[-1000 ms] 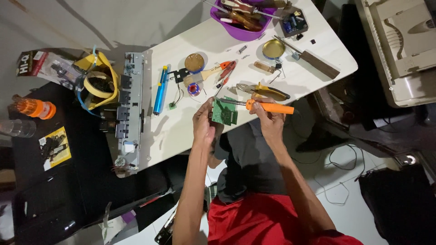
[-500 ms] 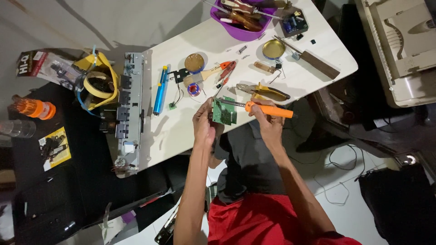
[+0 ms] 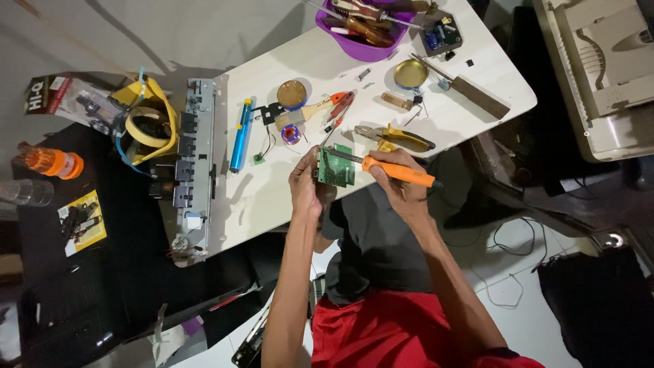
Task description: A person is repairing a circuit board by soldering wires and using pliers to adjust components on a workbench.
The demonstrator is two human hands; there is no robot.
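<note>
The left hand [image 3: 304, 185] is gripping a small green circuit board [image 3: 335, 166] by its left edge, tilting it up off the counter [image 3: 272, 197] so that its face is turned toward the right hand [image 3: 395, 178], which is closed around an orange-handled soldering iron [image 3: 398, 172] and is laying the metal tip across the board's upper part; holding the board raised like this seems to be giving the tip a clear angle onto it. The board is sitting just above the counter's near edge, right in front of the person. Taking the board as the landmark: yellow-handled pliers [image 3: 398, 137] are lying just beyond it to the right, a small spool of solder [image 3: 291, 133] is resting just beyond it to the left, a blue desoldering pump [image 3: 238, 135] is lying farther left, and a long grey metal chassis [image 3: 193, 167] is stretching along the counter's far left side. A purple bowl [image 3: 364, 48] of tools (contents too jumbled to sort out) is standing well beyond the board, with 2 round tins [image 3: 411, 73] between. The counter is a pale, light-wood surface; left of it a black surface is carrying an orange-capped bottle [image 3: 51, 162], and a tiled floor with loose cables is showing to the right.
</note>
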